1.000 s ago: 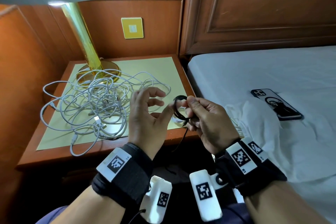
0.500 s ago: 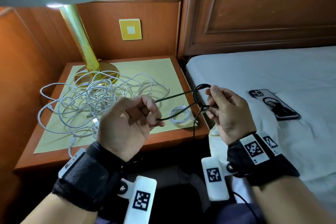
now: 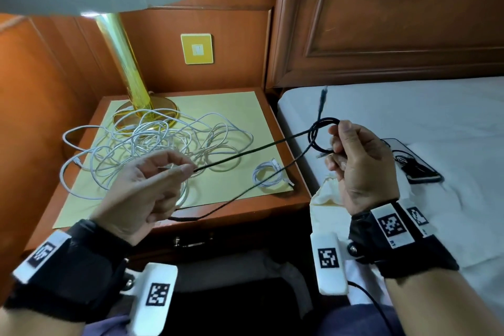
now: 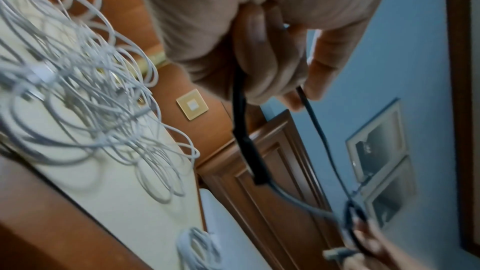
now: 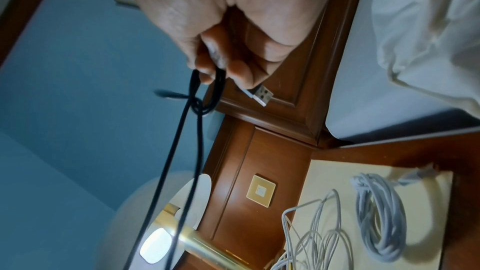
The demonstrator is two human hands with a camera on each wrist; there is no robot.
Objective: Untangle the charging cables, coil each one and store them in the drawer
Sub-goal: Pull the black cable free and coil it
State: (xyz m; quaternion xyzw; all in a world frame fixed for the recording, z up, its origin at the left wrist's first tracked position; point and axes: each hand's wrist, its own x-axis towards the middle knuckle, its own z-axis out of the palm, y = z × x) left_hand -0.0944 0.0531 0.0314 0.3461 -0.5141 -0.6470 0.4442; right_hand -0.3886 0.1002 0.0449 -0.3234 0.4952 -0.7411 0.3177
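Observation:
A black cable point(image 3: 245, 151) stretches between both hands above the nightstand point(image 3: 286, 131). My right hand point(image 3: 354, 155) pinches its small coiled loop point(image 3: 317, 133), with a plug end sticking up point(image 3: 323, 93) and a silver USB plug point(image 5: 259, 94) poking out below the fingers. My left hand point(image 3: 147, 188) pinches the black cable point(image 4: 311, 118) further along; the slack hangs down past the table's front edge point(image 3: 191, 217). A tangle of white cables point(image 3: 147, 144) lies on the yellow mat point(image 3: 240, 106). One coiled white cable point(image 3: 268, 173) rests near the mat's right corner.
A brass lamp point(image 3: 128, 71) with a white shade stands at the back left of the nightstand. The drawer handle point(image 3: 191, 241) shows under the front edge. To the right is the bed point(image 3: 409, 106) with a phone point(image 3: 414, 166) and a crumpled white cloth point(image 3: 327, 194).
My hands have pulled apart, the left moving down and left, the right up and right. The black cable between them has drawn out longer and its loop has tightened.

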